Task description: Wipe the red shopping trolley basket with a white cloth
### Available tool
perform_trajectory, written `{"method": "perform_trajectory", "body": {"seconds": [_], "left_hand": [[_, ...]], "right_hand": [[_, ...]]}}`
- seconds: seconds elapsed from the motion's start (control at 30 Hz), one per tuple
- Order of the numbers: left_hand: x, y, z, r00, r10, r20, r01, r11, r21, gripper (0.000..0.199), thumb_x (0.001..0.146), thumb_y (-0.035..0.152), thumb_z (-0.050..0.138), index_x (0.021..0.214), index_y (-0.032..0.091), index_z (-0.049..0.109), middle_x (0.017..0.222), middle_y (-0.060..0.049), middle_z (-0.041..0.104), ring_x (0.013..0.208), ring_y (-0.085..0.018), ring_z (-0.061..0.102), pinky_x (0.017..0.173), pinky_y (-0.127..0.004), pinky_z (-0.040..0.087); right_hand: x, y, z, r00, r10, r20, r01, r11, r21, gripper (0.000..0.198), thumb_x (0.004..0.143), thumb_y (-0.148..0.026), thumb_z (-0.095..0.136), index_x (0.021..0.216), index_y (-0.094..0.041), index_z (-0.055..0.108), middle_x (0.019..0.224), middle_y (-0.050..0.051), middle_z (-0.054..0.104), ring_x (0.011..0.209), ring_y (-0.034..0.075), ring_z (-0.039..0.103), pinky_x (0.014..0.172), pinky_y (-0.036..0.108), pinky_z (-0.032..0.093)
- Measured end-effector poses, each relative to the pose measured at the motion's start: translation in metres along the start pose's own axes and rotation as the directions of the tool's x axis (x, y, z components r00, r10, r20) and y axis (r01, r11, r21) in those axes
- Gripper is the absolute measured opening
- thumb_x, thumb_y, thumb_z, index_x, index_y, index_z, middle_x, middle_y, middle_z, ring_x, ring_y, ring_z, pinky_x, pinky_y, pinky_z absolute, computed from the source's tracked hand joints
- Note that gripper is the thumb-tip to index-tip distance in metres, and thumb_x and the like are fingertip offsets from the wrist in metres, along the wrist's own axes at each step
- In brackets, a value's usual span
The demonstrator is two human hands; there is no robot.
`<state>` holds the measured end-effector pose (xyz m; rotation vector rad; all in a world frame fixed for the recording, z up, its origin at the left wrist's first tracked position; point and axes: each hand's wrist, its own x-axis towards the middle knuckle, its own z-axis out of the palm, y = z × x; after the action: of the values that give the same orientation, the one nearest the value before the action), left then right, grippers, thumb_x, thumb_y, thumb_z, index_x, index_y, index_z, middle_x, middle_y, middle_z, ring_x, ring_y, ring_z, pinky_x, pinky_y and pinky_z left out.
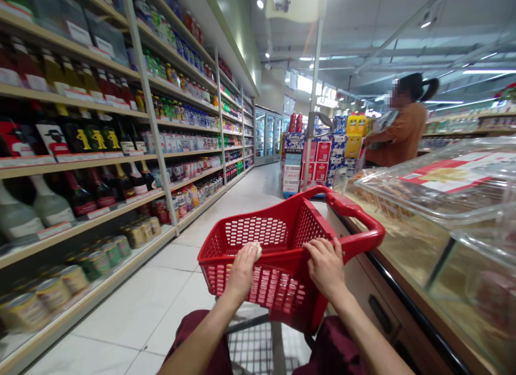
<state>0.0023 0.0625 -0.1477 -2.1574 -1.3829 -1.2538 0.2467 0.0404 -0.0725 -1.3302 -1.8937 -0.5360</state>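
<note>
A red plastic shopping cart (258, 230) stands right in front of me, its perforated basket showing no goods inside. My left hand (242, 270) is closed on a small crumpled white cloth (255, 249) at the basket's near rim; whether it is cloth or tissue is hard to tell. Further right, my right hand (325, 263) has its fingers curled over the same rim, close to where the red handle (365, 224) joins the basket. Both palms are turned away from view. Below the basket, a wire lower rack (258, 345) shows between my knees.
Tall shelves of bottles and cans (92, 143) line the left side. A glass-topped counter with clear plastic food boxes (443, 176) stands close on the right. Stacked cartons (318, 165) and a person in a brown top (405, 130) are ahead. Pale floor tiles (161, 283) run along the aisle.
</note>
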Motion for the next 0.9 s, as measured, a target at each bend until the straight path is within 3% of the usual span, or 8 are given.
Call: {"method": "perform_trajectory", "body": {"seconds": [0.1,0.17,0.3,0.37,0.47,0.6,0.8,0.9], "left_hand": [[-0.01,-0.031,-0.015,0.976,-0.168,-0.136,0.18,0.981,0.076,0.047,0.073,0.003,0.029,0.114,0.018,0.046,0.113,-0.008,0.053,0.11,-0.02,0.045,0.094,-0.045,0.04],[-0.008,-0.03,-0.015,0.962,-0.223,-0.158,0.24,0.967,0.09,0.046,0.073,0.003,0.03,0.112,0.017,0.048,0.11,-0.009,0.054,0.108,-0.02,0.047,0.094,-0.045,0.04],[0.011,0.015,0.005,0.999,-0.041,0.034,0.042,0.999,-0.006,0.046,0.074,0.003,0.031,0.115,0.019,0.046,0.114,-0.007,0.054,0.112,-0.018,0.044,0.095,-0.04,0.04],[0.014,0.023,0.008,0.997,0.009,0.077,-0.006,0.999,-0.041,0.047,0.074,0.003,0.031,0.116,0.018,0.045,0.116,-0.007,0.053,0.112,-0.017,0.044,0.095,-0.039,0.041],[0.001,-0.007,-0.007,0.997,0.0,0.071,0.001,1.0,-0.01,0.048,0.073,0.002,0.029,0.115,0.019,0.045,0.115,-0.006,0.053,0.11,-0.017,0.045,0.094,-0.04,0.041],[-0.01,-0.039,-0.022,0.976,-0.187,-0.114,0.198,0.975,0.1,0.046,0.073,0.004,0.03,0.113,0.019,0.047,0.109,-0.008,0.054,0.106,-0.02,0.048,0.092,-0.045,0.041],[0.017,0.032,0.012,0.996,-0.089,0.014,0.089,0.996,0.017,0.045,0.074,0.002,0.033,0.112,0.019,0.049,0.111,-0.007,0.056,0.108,-0.018,0.047,0.093,-0.04,0.041],[0.011,0.025,0.006,0.996,-0.051,0.077,0.051,0.999,-0.007,0.047,0.074,0.002,0.032,0.115,0.02,0.046,0.115,-0.007,0.054,0.11,-0.018,0.045,0.094,-0.042,0.039]], "right_hand": [[0.001,-0.001,0.001,1.0,0.002,-0.012,-0.002,1.0,0.022,0.031,0.07,-0.01,0.043,0.092,-0.021,0.063,0.095,0.003,0.063,0.098,0.021,0.047,0.101,0.043,0.014],[0.001,-0.004,0.003,0.999,0.025,-0.03,-0.025,0.999,0.03,0.031,0.07,-0.01,0.044,0.091,-0.021,0.064,0.094,0.003,0.064,0.098,0.021,0.048,0.101,0.044,0.014],[0.0,-0.005,0.003,0.999,0.026,-0.023,-0.025,1.0,0.009,0.032,0.07,-0.01,0.044,0.092,-0.021,0.064,0.094,0.003,0.064,0.098,0.021,0.048,0.101,0.044,0.014],[-0.001,-0.003,0.001,1.0,-0.004,0.002,0.004,1.0,-0.016,0.033,0.07,-0.009,0.044,0.094,-0.021,0.063,0.096,0.003,0.063,0.099,0.021,0.047,0.101,0.043,0.014],[-0.003,0.0,0.0,1.0,-0.021,0.02,0.022,0.999,-0.043,0.034,0.07,-0.009,0.044,0.096,-0.021,0.062,0.099,0.003,0.063,0.1,0.02,0.047,0.101,0.042,0.015],[-0.003,-0.004,0.003,1.0,0.017,-0.021,-0.017,1.0,0.003,0.031,0.07,-0.01,0.044,0.093,-0.021,0.063,0.097,0.002,0.063,0.1,0.02,0.047,0.102,0.042,0.013],[-0.005,-0.006,0.002,0.999,0.007,-0.047,-0.006,1.0,0.024,0.033,0.069,-0.01,0.043,0.093,-0.021,0.063,0.096,0.003,0.063,0.099,0.021,0.048,0.101,0.043,0.014],[-0.005,-0.004,-0.001,1.0,-0.008,-0.026,0.008,1.0,0.012,0.034,0.068,-0.009,0.043,0.095,-0.021,0.062,0.098,0.003,0.063,0.1,0.02,0.047,0.102,0.043,0.013]]}}
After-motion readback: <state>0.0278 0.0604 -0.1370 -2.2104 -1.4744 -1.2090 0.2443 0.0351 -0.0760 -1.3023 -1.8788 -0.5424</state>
